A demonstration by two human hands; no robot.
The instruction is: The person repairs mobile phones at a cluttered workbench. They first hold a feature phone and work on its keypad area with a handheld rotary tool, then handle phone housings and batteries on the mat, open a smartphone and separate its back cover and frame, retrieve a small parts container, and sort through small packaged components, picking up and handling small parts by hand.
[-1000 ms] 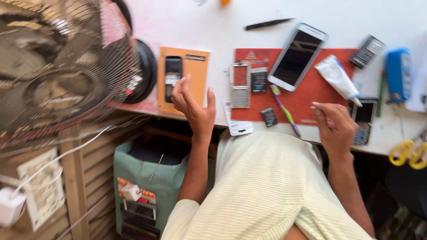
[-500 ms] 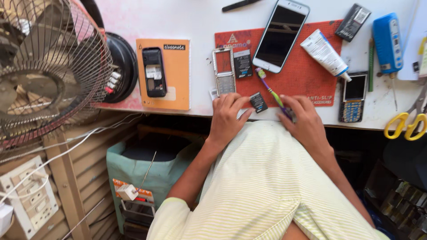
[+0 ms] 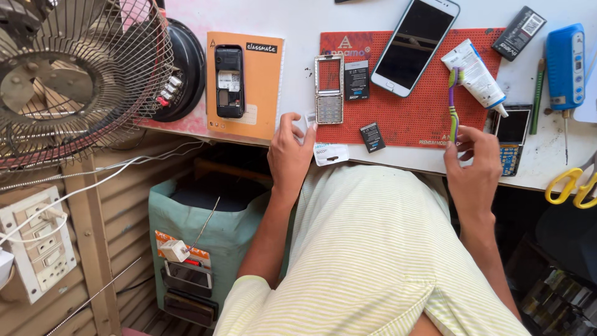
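The right hand (image 3: 476,165) has its grip clenched on a purple toothbrush (image 3: 453,106), whose bristled head stands above the grip over the red mat (image 3: 416,112). The left hand (image 3: 291,152) rests released at the worktop (image 3: 298,18) edge, fingertips just below the phone keypad frame (image 3: 328,89).

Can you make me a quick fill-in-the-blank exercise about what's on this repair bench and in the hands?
1. The right hand holds a purple ____.
2. The white smartphone lies on a ____ mat.
3. The opened black phone rests on an ____ notebook.
4. The left hand touches the ____ edge.

Missing words: toothbrush; red; orange; table
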